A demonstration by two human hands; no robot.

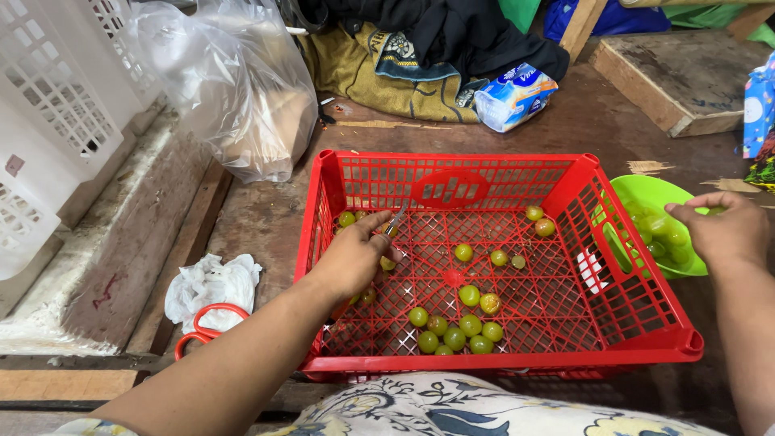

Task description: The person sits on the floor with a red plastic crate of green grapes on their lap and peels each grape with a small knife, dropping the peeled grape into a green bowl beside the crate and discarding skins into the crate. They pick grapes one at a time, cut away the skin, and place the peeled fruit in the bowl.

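A red plastic crate (646, 343) stands in front of me with several loose green grapes (456, 327) on its mesh floor. My left hand (355, 254) reaches into the crate's left side and holds a small metal tool (396, 220), likely scissors, with a grape or two under the fingers. My right hand (721, 230) hovers over a bright green bowl (646, 194) just right of the crate, fingers pinched together; whether it holds a grape is hidden. The bowl contains several green grapes (658, 234).
Red-handled scissors (206, 327) and a crumpled white cloth (211, 282) lie left of the crate. White baskets (48, 105), a clear plastic bag (242, 89), dark clothes (436, 40), a tissue pack (514, 95) and a wooden board (686, 77) ring the back.
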